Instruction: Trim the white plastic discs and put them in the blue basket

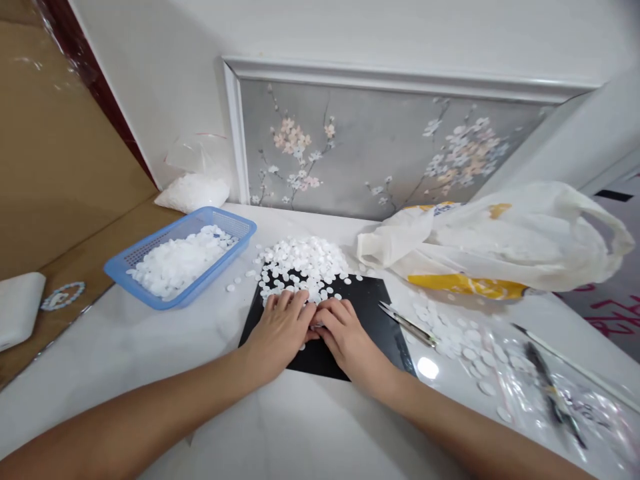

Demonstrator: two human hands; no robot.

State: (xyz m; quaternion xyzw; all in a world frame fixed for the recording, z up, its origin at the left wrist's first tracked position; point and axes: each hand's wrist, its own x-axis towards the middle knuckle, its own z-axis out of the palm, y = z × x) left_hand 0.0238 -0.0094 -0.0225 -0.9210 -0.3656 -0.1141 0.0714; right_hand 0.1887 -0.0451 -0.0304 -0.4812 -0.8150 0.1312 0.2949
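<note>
Running lengthwise left to right, the black mat point(373, 310) underlies both hands point(280, 333) point(353, 340).

White discs point(311, 257) (a loose heap)

Room setting: a pale counter point(135, 347) before a panelled wall point(350, 30)

The counter, white with faint grey veining, extends to the foot of the white wall. A raised white moulding point(400, 77) frames a grey decorative panel point(350, 147), on which slender branches bear blossoms in white, peach and muted blue-grey. At left, a large brown upright surface point(60, 153) rises beside a lower brown surface point(107, 250); a dark red strip point(107, 93) runs obliquely between the upright and the wall. At far right, a pale surface point(595, 303) carries pinkish-red markings point(615, 317). Illumination is cool and diffuse, with a bright oval highlight point(427, 368) toward the counter's right side.
</note>
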